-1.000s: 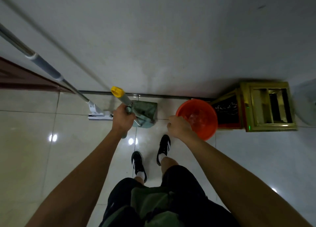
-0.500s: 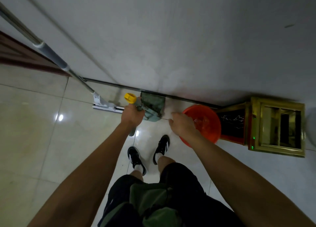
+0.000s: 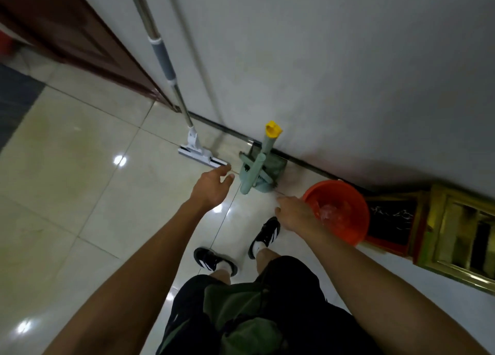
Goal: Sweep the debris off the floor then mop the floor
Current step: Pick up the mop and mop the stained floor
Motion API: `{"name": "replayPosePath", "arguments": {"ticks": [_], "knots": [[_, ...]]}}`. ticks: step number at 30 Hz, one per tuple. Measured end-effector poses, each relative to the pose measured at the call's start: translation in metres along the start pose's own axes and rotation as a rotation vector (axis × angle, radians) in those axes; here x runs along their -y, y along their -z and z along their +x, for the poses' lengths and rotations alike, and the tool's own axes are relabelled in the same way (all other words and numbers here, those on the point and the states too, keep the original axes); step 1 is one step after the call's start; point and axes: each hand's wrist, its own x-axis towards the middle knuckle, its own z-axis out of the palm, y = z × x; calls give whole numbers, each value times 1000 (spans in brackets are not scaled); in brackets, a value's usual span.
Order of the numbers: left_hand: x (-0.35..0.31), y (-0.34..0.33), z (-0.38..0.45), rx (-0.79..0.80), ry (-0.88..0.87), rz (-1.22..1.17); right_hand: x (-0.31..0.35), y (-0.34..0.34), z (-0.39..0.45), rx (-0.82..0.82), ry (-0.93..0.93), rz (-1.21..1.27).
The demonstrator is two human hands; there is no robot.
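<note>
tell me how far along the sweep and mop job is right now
Looks done: the green dustpan stands parked against the wall, so sweeping is probably over, though no debris shows either way. In hand: nothing; the left hand is open beside the dustpan's handle, the right hand is by the orange bucket. Left: mopping; the mop leans on the wall untouched.

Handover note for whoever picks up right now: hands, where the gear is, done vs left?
Left hand open, holding nothing, beside the green dustpan. Right hand fingers hidden, at the rim of the orange bucket.
Dustpan stands against the wall, yellow-capped handle up. Mop leans on the wall, head on the floor.
Done: dustpan parked; no debris visible.
Left: take the mop, mop the floor.
</note>
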Motion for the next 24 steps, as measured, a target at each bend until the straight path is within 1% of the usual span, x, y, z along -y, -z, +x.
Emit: {"name": "replayPosePath", "arguments": {"ticks": [5, 9, 13, 19, 24], "knots": [[70, 35, -31, 0, -14, 241, 71, -26, -14, 14, 107, -134], [130, 70, -59, -35, -7, 337, 137, -42, -21, -6, 224, -257], [191, 108, -92, -88, 59, 357, 209, -44, -23, -63, 349, -351], [270, 164, -131, -216, 183, 342, 314, -26, -11, -177, 491, -505], [294, 188, -139, -268, 227, 301, 371, -9, 5, -235, 571, -652]]}}
